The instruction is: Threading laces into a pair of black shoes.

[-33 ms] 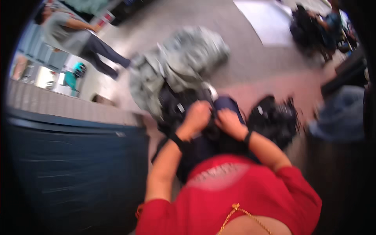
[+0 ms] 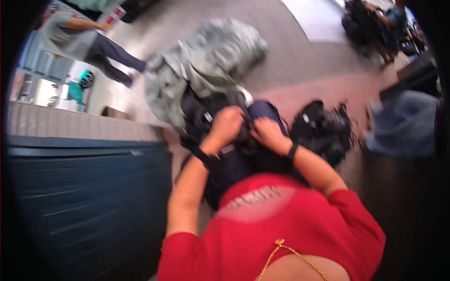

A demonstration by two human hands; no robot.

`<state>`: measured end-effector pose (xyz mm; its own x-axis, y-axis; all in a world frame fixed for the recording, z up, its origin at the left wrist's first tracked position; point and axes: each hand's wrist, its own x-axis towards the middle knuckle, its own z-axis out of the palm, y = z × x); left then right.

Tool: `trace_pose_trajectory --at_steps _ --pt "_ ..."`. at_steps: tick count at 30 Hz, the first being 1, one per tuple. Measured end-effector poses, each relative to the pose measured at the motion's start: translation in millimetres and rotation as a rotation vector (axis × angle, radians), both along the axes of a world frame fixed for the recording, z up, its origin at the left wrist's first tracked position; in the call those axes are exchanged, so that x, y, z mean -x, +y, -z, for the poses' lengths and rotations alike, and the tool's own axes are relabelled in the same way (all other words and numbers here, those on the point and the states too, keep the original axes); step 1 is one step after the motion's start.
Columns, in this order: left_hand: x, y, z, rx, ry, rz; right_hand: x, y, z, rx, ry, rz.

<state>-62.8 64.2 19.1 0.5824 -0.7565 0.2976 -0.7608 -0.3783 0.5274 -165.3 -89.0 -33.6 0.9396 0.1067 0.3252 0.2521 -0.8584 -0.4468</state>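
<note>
The left hand (image 2: 228,122) is narrow, its fingers curled in on a black cloth (image 2: 194,110) gathered in front of the person's red shirt (image 2: 267,225), and the right hand (image 2: 269,133) is drawn in the same way on that cloth, just beside the left and a little lower. Blur makes the kind of item hard to be sure of, but it seems to be a piece of clothing, with a small white patch (image 2: 207,117) to the left of the left hand. Each wrist wears a black band. Touching the black cloth on its far side lies a rumpled grey-green heap (image 2: 206,56), spread over the floor (image 2: 290,61). Near the right forearm is a black pile (image 2: 318,133), and farther right hangs or lies some pale blue cloth (image 2: 403,124). A large dark blue block (image 2: 93,196) fills the lower left. At upper left a person in a grey top (image 2: 72,37) stands holding something red, and a white sheet (image 2: 318,21) lies on the floor well beyond.
</note>
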Motion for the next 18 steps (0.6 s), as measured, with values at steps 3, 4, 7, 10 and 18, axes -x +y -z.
trace_pose_trajectory --at_steps 3,4,7,10,18 --pt "-22 2 18 0.050 0.504 -0.227 -4 -5 10 -0.113 0.168 0.018" --pt "-23 -3 18 0.036 0.624 -0.260 -1 -8 15 -0.110 0.192 0.032" --pt "-22 -15 23 0.022 0.801 -0.289 5 -9 23 -0.105 0.196 0.046" --pt "-20 -33 23 -0.021 0.893 -0.228 7 -8 27 -0.141 0.179 0.010" --pt "-27 -70 69 -0.438 0.594 0.163 8 3 31 -0.071 0.113 0.093"
